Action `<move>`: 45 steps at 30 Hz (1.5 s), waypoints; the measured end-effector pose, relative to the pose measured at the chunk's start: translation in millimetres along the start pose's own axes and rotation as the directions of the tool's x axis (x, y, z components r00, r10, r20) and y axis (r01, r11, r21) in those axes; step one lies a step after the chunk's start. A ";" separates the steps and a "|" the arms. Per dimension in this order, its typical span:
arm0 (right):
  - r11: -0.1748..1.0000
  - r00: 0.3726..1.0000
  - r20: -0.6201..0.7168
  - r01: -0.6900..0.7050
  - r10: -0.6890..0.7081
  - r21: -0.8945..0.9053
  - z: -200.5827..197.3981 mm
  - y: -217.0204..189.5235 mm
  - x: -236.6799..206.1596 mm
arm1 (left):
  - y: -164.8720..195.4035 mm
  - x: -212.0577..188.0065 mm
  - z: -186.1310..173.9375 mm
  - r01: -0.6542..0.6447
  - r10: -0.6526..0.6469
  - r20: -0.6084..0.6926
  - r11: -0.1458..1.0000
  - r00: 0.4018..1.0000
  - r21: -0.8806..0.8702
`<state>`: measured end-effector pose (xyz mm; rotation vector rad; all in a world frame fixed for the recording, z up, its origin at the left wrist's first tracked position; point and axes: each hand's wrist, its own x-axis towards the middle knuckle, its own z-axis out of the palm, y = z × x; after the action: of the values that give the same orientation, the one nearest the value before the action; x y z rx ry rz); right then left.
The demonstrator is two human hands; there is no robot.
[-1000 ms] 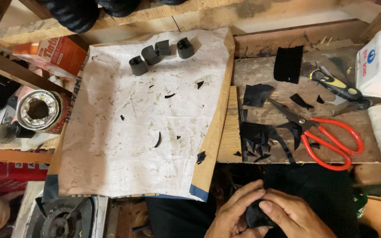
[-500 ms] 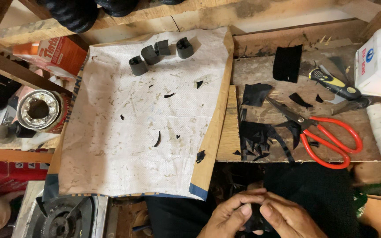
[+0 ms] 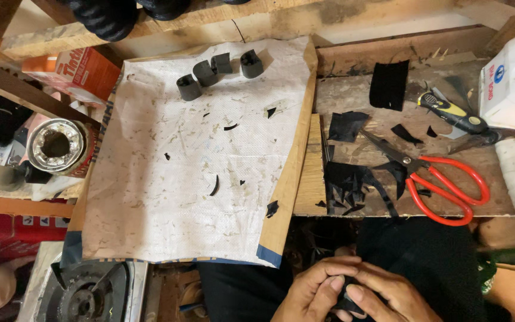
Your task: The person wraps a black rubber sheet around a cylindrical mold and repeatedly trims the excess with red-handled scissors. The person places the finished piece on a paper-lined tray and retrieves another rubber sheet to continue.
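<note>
An orange-red cardboard box [image 3: 75,74] with white lettering lies tilted off the bench's far left corner. A white plastic jug [image 3: 514,83] stands at the bench's far right edge, with a blue round label [image 3: 500,73] on its side.

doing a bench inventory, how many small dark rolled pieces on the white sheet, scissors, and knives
small dark rolled pieces: 4
red-handled scissors: 1
yellow and black utility knife: 1
total: 6

Rough wooden workbench [image 3: 353,95], timber beams [image 3: 168,27], cluttered surroundings.
</note>
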<state>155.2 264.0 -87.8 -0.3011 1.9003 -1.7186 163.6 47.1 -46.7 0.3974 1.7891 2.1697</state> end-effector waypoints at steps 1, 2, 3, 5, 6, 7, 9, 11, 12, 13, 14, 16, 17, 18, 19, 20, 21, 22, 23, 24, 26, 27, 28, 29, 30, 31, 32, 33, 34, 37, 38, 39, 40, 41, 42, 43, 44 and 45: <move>0.987 1.000 0.015 -0.029 0.027 0.155 0.2 0.8 -2.2 | 3.3 -1.0 1.2 0.020 -0.020 0.006 0.999 1.000 -0.047; 0.950 0.998 0.033 -0.059 0.052 0.306 0.2 1.6 -3.5 | 6.4 -2.1 2.5 0.042 -0.040 0.014 0.995 0.999 -0.093; 0.968 0.996 -0.026 -0.079 0.088 0.239 -0.1 2.7 -3.7 | 9.0 -3.4 3.4 0.063 -0.061 0.023 0.988 0.998 -0.139; 0.986 0.977 -0.153 -0.130 0.145 0.104 0.1 4.4 -3.6 | 12.6 -5.8 5.2 0.059 -0.057 0.019 0.992 0.998 -0.111; 0.975 0.969 -0.151 -0.174 0.194 0.137 0.0 5.3 -3.3 | 13.0 -6.0 5.9 0.056 -0.055 0.018 0.994 0.998 -0.096; 0.962 0.959 -0.146 -0.216 0.241 0.170 0.4 6.4 -2.3 | 12.4 -5.3 6.1 0.055 -0.054 0.010 0.996 0.998 -0.077; 0.927 0.938 -0.131 -0.284 0.322 0.245 -0.7 8.4 -1.8 | 9.4 -3.4 5.1 0.053 -0.054 -0.009 0.998 0.999 -0.038; 0.885 0.915 -0.114 -0.333 0.386 0.325 -3.3 11.0 -1.9 | 6.1 -2.7 2.5 0.022 -0.022 0.004 1.000 1.000 0.021; 0.944 0.956 -0.134 -0.225 0.262 0.243 -5.2 12.4 -2.3 | 4.6 -2.8 0.8 0.008 -0.009 0.009 0.999 1.000 0.050; 0.981 0.980 -0.145 -0.113 0.136 0.158 -7.7 13.7 -3.5 | 3.5 -3.4 -0.7 -0.015 0.012 0.025 0.994 1.000 0.109; 0.997 0.989 -0.147 0.004 0.007 0.071 -9.2 15.3 -3.9 | 2.4 -3.4 -2.1 -0.039 0.032 0.043 0.985 0.999 0.166; 0.971 0.965 -0.164 -0.180 0.205 0.156 -10.1 18.3 -1.7 | 1.0 -3.1 -3.5 -0.146 0.128 0.078 0.942 0.989 0.303; 0.943 0.939 -0.166 -0.268 0.302 0.200 -9.5 19.1 -0.3 | 0.6 -3.0 -3.1 -0.223 0.201 0.098 0.899 0.975 0.378; 0.959 0.942 -0.200 -0.242 0.269 0.151 -8.4 19.4 0.2 | 0.2 -2.6 -2.8 -0.297 0.270 0.123 0.843 0.955 0.448; 0.971 0.944 -0.233 -0.216 0.234 0.099 -6.6 19.1 0.5 | -0.3 -2.8 -0.8 -0.232 0.210 0.097 0.899 0.973 0.372; 0.981 0.945 -0.262 -0.190 0.196 0.047 -4.5 18.3 1.1 | -0.7 -3.2 2.1 -0.163 0.148 0.076 0.942 0.986 0.293; 0.990 0.947 -0.300 -0.132 0.113 -0.043 -2.4 16.9 1.3 | -1.0 -3.5 4.1 -0.092 0.082 0.059 0.973 0.995 0.209; 0.988 0.943 -0.331 -0.079 0.031 -0.132 -0.1 15.1 -0.1 | -1.2 -3.9 5.2 -0.031 0.024 0.047 0.989 0.999 0.146; 0.974 0.934 -0.354 -0.029 -0.053 -0.223 2.3 13.2 -2.0 | -1.4 -4.1 6.2 0.032 -0.035 0.042 0.996 0.998 0.080; 0.979 0.936 -0.351 -0.089 0.019 -0.184 3.8 11.7 -1.5 | -1.7 -3.7 6.9 0.092 -0.093 0.043 0.996 0.995 0.014; 0.972 0.929 -0.334 -0.207 0.160 -0.109 5.1 10.2 1.6 | -1.8 -2.7 6.3 -0.011 0.009 0.015 0.995 1.000 0.097; 0.973 0.917 -0.332 -0.232 0.221 0.008 5.7 10.4 3.1 | -1.6 -2.0 5.3 -0.059 0.059 0.002 0.988 0.998 0.140; 0.960 0.904 -0.323 -0.253 0.280 0.122 6.0 11.1 5.1 | -1.0 -2.1 4.3 -0.040 0.043 -0.013 0.987 0.999 0.155; 0.934 0.890 -0.308 -0.271 0.335 0.234 6.2 12.2 7.1 | -0.3 -2.1 3.1 -0.024 0.029 -0.029 0.985 0.999 0.171; 0.953 0.925 -0.260 -0.228 0.276 0.200 4.5 13.2 7.5 | 0.5 -2.4 1.9 -0.005 0.014 -0.045 0.983 0.999 0.185; 0.968 0.953 -0.210 -0.185 0.219 0.170 3.4 14.4 7.3 | 1.2 -2.5 0.9 0.006 0.002 -0.045 0.986 0.999 0.169; 0.980 0.974 -0.161 -0.139 0.161 0.143 3.1 15.6 6.8 | 1.7 -2.2 0.1 0.017 -0.010 -0.044 0.988 0.999 0.153; 0.991 0.978 -0.171 -0.110 0.122 0.078 2.8 16.6 5.6 | 1.9 -2.0 0.1 0.027 -0.022 -0.041 0.990 0.999 0.136; 0.997 0.980 -0.180 -0.081 0.082 0.011 3.6 17.5 4.6 | 1.9 -1.3 0.5 -0.078 0.088 -0.036 0.974 0.995 0.213; 0.993 0.972 -0.206 -0.115 0.111 -0.007 5.8 19.4 2.9 | 1.0 0.4 4.1 -0.164 0.184 -0.054 0.951 0.981 0.261; 0.989 0.965 -0.217 -0.145 0.145 0.018 5.6 20.1 2.5 | 0.7 0.9 6.1 -0.047 0.061 -0.087 0.987 0.994 0.154; 0.995 0.977 -0.193 -0.088 0.096 0.048 5.9 21.3 2.7 | 0.7 1.2 7.2 0.071 -0.066 -0.107 0.997 0.992 0.043; 0.996 0.985 -0.167 -0.031 0.045 0.081 4.4 22.6 2.4 | 1.0 0.8 7.7 0.103 -0.100 -0.126 0.994 0.987 0.020; 0.993 0.990 -0.139 0.024 -0.008 0.116 3.1 24.4 1.6 | 1.1 0.3 8.0 0.136 -0.135 -0.148 0.991 0.980 -0.002; 0.998 0.990 -0.141 0.023 -0.013 0.067 3.2 27.3 3.5 | 1.4 -0.4 7.6 0.167 -0.169 -0.168 0.986 0.971 -0.025; 1.000 0.989 -0.146 0.019 -0.016 0.017 3.6 30.7 5.8 | 1.5 -1.0 6.8 0.159 -0.159 -0.161 0.987 0.974 -0.013; 0.999 0.988 -0.152 0.012 -0.017 -0.032 5.1 34.3 5.1 | 1.2 -1.5 5.9 0.153 -0.152 -0.153 0.988 0.977 -0.003; 0.999 0.982 -0.189 -0.007 -0.002 -0.044 6.8 38.0 3.8 | 0.5 -2.2 4.8 0.146 -0.143 -0.144 0.989 0.979 0.007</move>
<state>163.1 262.2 -125.7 -0.1568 2.0750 -1.7585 167.5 50.4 -45.3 0.1135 1.8497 2.1302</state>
